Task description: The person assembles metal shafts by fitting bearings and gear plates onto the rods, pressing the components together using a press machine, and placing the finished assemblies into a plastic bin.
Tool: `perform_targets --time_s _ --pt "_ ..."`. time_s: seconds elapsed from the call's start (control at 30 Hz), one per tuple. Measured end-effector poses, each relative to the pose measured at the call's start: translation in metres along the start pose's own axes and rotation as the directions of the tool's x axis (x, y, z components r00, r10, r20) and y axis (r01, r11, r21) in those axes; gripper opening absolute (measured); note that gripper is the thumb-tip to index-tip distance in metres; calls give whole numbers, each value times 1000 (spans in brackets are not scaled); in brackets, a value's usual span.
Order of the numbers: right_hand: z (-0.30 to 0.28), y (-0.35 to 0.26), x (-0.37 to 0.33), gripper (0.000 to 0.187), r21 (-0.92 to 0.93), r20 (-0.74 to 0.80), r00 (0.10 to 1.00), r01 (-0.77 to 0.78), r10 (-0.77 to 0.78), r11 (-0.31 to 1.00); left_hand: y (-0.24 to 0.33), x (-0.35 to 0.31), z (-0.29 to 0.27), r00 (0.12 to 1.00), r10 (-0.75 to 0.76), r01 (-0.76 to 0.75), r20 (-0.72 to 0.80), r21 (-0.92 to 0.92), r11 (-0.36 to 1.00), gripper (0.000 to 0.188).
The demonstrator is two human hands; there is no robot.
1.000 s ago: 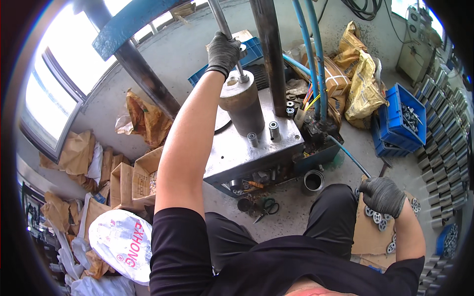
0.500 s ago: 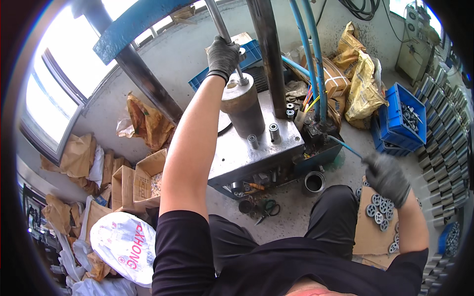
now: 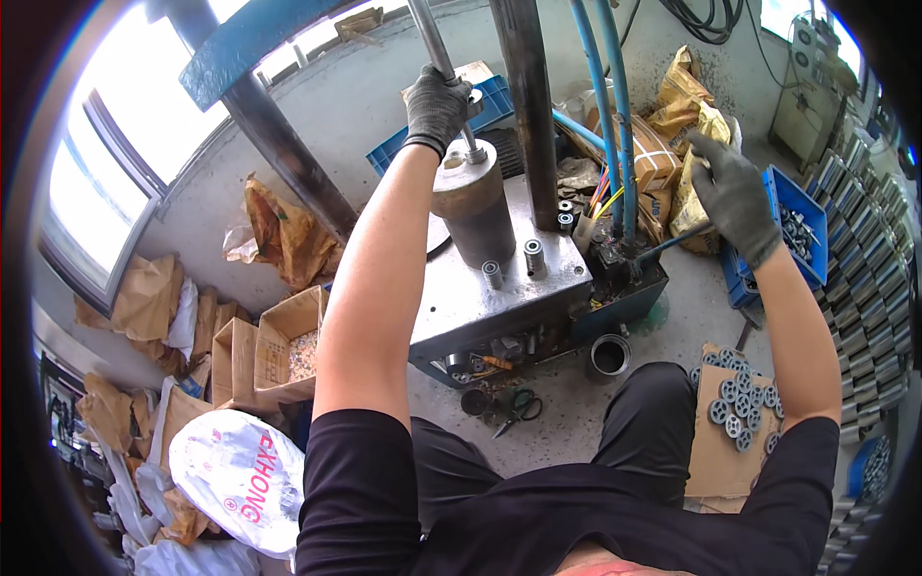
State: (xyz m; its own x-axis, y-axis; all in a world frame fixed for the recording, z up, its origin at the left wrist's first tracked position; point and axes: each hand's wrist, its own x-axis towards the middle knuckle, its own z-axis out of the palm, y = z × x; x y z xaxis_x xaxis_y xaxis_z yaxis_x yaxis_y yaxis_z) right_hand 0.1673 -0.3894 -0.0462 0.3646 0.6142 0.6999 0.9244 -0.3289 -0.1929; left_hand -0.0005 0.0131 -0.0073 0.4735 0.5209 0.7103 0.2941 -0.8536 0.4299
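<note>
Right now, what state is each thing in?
Left hand: closed around rod.
Right hand: by lever's end, grip unclear.
Cylinder: upright on table.
Carton: open.
Blue bin: open, parts inside.
Can: upright, open.
Scissors: lying on floor.
Wheels: mostly on cardboard.

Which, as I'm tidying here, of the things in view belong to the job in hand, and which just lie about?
Seemingly in the job:
rod, in the left hand
cylinder, under the rod
lever, by the right hand
bench, under the cylinder

Seemingly just lying about:
scissors, on the floor
sacks, at right
open carton, at left
</note>
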Motion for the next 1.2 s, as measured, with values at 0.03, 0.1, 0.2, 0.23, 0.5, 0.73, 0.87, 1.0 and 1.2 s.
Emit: perform_targets --time_s 0.03,0.1,0.2,0.23,0.5,0.73,0.87,1.0,1.2 --pt "-5 -1 -14 33 -27 31 999 43 -42 999 -1 0 0 994 104 -105 11 160 982 39" --pt "-20 -2 -51 33 -4 204 976 80 -77 997 -1 0 0 1000 24 -25 8 69 997 42" --pt "-42 -3 -115 37 117 727 683 -15 -75 993 2 0 1 996 -92 93 17 -63 994 43" --pt "-44 -4 -132 35 100 871 489 -91 -43 991 2 -1 2 995 -103 103 10 -92 990 42" --pt "-49 -15 -171 28 59 786 616 -157 51 986 10 -3 -4 991 -131 132 13 -37 991 41" --pt "-45 -9 -172 29 94 769 639 -124 7 988 9 -1 -1 984 -173 176 34 -113 978 39" --pt "-47 -8 -173 29 -4 935 355 18 -2 1000 9 -1 0 967 -240 255 89 -274 927 38" --pt "-49 -8 -170 30 126 731 679 -230 67 965 12 -4 -4 980 -194 200 53 -154 968 39" --pt "-48 -6 -169 29 33 830 556 -122 41 992 20 -9 -9 986 -165 168 34 -114 979 40"
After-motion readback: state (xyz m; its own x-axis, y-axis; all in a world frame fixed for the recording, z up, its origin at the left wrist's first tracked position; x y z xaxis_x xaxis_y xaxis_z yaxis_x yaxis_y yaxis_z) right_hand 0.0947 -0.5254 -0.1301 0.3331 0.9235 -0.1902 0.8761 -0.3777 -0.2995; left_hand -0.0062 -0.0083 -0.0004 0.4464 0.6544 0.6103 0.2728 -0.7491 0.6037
